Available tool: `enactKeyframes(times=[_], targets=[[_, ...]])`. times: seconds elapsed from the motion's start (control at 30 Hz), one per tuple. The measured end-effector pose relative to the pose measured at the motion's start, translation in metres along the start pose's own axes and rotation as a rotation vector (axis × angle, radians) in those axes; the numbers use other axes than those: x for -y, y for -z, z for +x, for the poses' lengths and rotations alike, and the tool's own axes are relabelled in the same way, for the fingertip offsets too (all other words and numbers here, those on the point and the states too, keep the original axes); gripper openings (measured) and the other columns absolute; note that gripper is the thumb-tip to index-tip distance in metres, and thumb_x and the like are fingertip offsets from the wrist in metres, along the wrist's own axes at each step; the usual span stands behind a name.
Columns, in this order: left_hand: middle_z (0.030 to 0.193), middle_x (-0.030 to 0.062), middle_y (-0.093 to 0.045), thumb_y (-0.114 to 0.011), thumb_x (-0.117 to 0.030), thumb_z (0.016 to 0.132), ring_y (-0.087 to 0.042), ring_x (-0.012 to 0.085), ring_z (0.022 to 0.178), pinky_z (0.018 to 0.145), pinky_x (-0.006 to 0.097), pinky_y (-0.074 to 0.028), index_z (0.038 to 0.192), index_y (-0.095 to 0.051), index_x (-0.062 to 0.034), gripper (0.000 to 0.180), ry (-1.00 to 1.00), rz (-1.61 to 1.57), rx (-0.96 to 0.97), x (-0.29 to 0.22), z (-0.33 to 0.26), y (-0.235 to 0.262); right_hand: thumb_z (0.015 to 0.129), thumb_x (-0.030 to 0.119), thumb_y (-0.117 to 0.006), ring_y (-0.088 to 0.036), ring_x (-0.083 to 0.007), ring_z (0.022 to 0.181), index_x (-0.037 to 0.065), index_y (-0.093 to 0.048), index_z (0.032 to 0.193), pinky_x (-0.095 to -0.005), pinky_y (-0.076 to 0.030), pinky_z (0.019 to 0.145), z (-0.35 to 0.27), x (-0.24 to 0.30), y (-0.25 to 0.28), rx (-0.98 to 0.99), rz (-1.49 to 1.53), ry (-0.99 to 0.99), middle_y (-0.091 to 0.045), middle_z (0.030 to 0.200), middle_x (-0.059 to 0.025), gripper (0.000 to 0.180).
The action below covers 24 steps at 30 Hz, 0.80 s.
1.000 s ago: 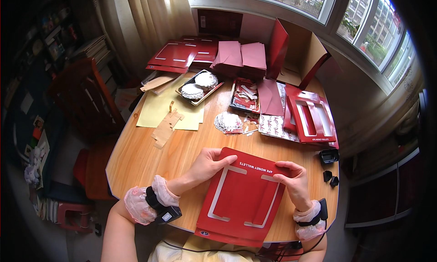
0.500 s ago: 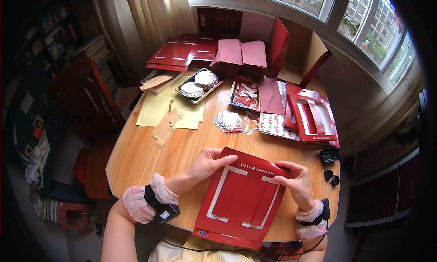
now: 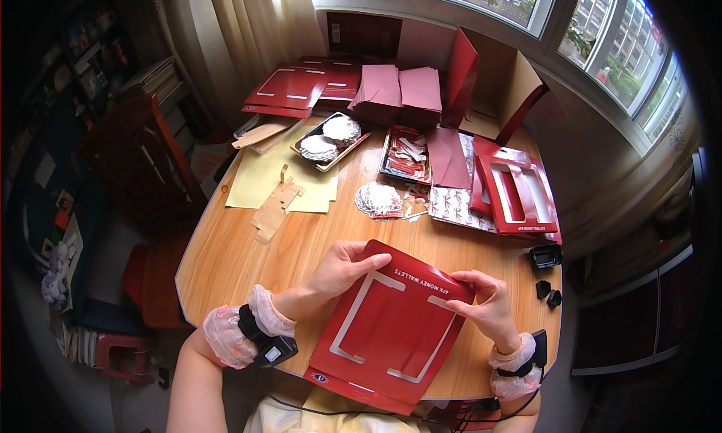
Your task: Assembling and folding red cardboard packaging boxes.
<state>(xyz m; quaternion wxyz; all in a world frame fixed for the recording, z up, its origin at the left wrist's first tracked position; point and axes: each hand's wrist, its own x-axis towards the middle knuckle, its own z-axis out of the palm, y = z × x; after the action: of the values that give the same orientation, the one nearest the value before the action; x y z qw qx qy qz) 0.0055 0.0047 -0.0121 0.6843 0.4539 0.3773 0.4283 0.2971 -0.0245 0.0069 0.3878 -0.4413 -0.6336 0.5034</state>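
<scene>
A flat red cardboard insert (image 3: pixel 387 328) with white slot outlines lies tilted over the near edge of the round wooden table (image 3: pixel 301 237). My left hand (image 3: pixel 342 267) grips its far left corner, fingers curled over the top edge. My right hand (image 3: pixel 485 305) pinches its far right corner. Both wrists wear pink frilled cuffs and dark bands.
Further back lie a red tray with cut-outs (image 3: pixel 519 192), stacks of pink envelopes (image 3: pixel 398 87), a metal tray with foil cups (image 3: pixel 331 140), yellow paper sheets (image 3: pixel 271 181), brown card pieces (image 3: pixel 274 207), and small black objects (image 3: pixel 545 256) at the right edge. A red chair (image 3: pixel 143 162) stands to the left.
The red insert has tilted slightly and my hands have shifted a little along its far edge. Everything else on the table stays put.
</scene>
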Motion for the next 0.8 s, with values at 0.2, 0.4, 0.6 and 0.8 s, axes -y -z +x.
enactKeyframes(times=[0.2,0.4,0.6,0.8], targets=[[0.093,0.0037,-0.073,-0.067,-0.016,0.095,-0.066,0.0071,0.08,0.07,0.023,-0.055,0.103,-0.072,0.0,0.019,-0.025,0.035,0.012,0.003,0.002,0.002,0.075,-0.002,-0.079,-0.06,-0.0097,0.087,-0.004,-0.069,0.108,-0.0232,-0.049,0.078,-0.001,-0.008,0.002,-0.01,0.008,-0.008,-0.066,0.097,-0.0047,0.034],[0.095,0.0042,-0.073,-0.069,-0.012,0.093,-0.066,0.0077,0.082,0.072,0.023,-0.055,0.104,-0.071,0.0007,0.018,-0.003,0.09,0.022,0.0,0.002,0.007,0.073,-0.001,-0.08,-0.057,-0.01,0.081,-0.003,-0.071,0.103,-0.0227,-0.046,0.074,0.001,-0.008,0.003,-0.021,-0.04,0.032,-0.063,0.089,-0.0034,0.031],[0.094,0.0032,-0.072,-0.073,-0.008,0.089,-0.066,0.0072,0.082,0.074,0.023,-0.055,0.103,-0.071,-0.0004,0.016,-0.006,0.04,0.0,-0.005,0.003,0.009,0.071,0.002,-0.081,-0.059,-0.0127,0.079,-0.002,-0.073,0.103,-0.0237,-0.047,0.073,0.003,0.001,0.002,-0.099,-0.273,0.183,-0.064,0.087,-0.0059,0.033],[0.095,0.0035,-0.072,-0.075,-0.006,0.086,-0.066,0.0075,0.085,0.075,0.022,-0.055,0.102,-0.069,-0.0007,0.018,-0.071,0.059,-0.032,-0.007,0.001,0.01,0.068,0.004,-0.084,-0.062,-0.016,0.076,-0.001,-0.074,0.098,-0.0265,-0.049,0.07,0.003,0.006,0.0,-0.113,-0.36,0.16,-0.066,0.082,-0.0085,0.032]])
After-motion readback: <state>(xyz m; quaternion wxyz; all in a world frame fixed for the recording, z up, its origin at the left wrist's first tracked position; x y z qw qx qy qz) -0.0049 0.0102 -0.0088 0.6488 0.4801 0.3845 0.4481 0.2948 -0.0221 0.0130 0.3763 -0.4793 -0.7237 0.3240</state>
